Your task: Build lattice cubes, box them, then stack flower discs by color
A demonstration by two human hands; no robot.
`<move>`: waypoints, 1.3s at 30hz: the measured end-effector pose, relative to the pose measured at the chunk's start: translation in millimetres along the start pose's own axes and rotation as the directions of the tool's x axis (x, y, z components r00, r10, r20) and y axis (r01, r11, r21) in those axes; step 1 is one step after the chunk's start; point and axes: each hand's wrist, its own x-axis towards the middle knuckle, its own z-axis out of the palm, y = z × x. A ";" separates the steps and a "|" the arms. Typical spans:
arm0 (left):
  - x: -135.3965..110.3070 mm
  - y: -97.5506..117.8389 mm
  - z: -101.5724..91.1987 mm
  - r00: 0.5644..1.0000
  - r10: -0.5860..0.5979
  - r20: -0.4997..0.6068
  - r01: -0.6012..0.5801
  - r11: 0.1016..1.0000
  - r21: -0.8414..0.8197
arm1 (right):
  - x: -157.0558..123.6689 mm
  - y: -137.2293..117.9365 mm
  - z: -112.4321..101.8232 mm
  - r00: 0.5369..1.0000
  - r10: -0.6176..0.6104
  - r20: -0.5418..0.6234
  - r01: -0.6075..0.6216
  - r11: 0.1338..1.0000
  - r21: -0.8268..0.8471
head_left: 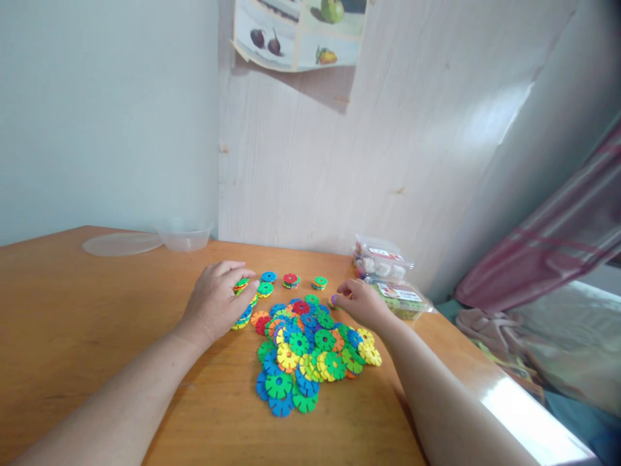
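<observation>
Notched plastic flower discs lie in a loose, many-coloured pile [310, 346] on the wooden table between my hands. My left hand [218, 301] curves around a small stack of discs [241, 283] topped with green, which shows between thumb and fingers. Close by that hand stand a blue-topped stack [243, 317] and a green-topped stack [265, 289], part of the group there. My right hand [363, 301] is beyond the pile's right side, fingertips pinched at a small purple-topped stack of discs [333, 301]; the fingers partly cover it.
Behind the pile are a red-topped stack [291, 280], another green-topped stack [319, 283] and a blue-topped stack [268, 277]. Clear food boxes [400, 294] stand beyond my right hand. A clear plastic bowl [185, 236] and its lid [121, 244] sit at the back left.
</observation>
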 end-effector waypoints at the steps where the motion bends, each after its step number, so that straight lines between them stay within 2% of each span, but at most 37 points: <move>1: -0.1 0.4 -0.2 1.000 0.002 0.001 -0.002 1.000 -0.002 | -2.2 -1.9 -2.6 0.999 -0.034 0.039 0.033 0.999 0.025; 5: -0.3 1.2 -1.1 1.000 -0.007 0.000 0.007 1.000 0.000 | -10.7 -8.9 -6.8 0.968 -0.137 0.210 0.121 0.989 0.089; 10: 0.1 0.3 -0.9 1.000 -0.009 0.008 0.009 1.000 0.009 | -12.4 -15.8 2.2 0.964 -0.115 0.240 0.114 0.993 0.020; 13: 0.1 -0.3 -0.6 1.000 -0.013 0.016 0.013 1.000 0.011 | -11.1 -18.3 6.3 0.964 -0.118 0.239 0.122 0.993 -0.002; 17: -0.3 -0.5 -0.4 1.000 -0.019 0.010 0.019 1.000 0.005 | -7.7 -14.1 3.4 0.974 -0.102 0.201 0.090 0.994 0.068; 20: -0.3 -0.1 -0.4 1.000 -0.020 0.008 0.020 1.000 -0.002 | -3.2 -4.7 -1.2 0.994 -0.060 0.094 0.052 0.995 0.089; 24: 0.1 0.3 -0.5 1.000 -0.019 0.005 0.019 1.000 -0.008 | 1.3 5.2 -2.7 1.000 0.013 -0.026 -0.013 1.000 0.012; 30: 0.1 0.3 -0.7 0.999 -0.027 0.018 0.027 1.000 0.003 | 2.1 3.6 1.9 0.998 -0.023 0.051 0.026 0.997 -0.070; 35: 0.6 0.9 -1.7 0.999 -0.029 0.015 0.029 1.000 0.000 | -0.4 0.6 -3.6 0.999 -0.025 0.020 0.025 1.000 -0.009; 39: 0.9 1.0 -1.5 1.000 -0.020 0.017 0.020 1.000 -0.014 | -6.6 -5.9 -7.2 0.977 -0.124 0.174 0.109 0.990 0.093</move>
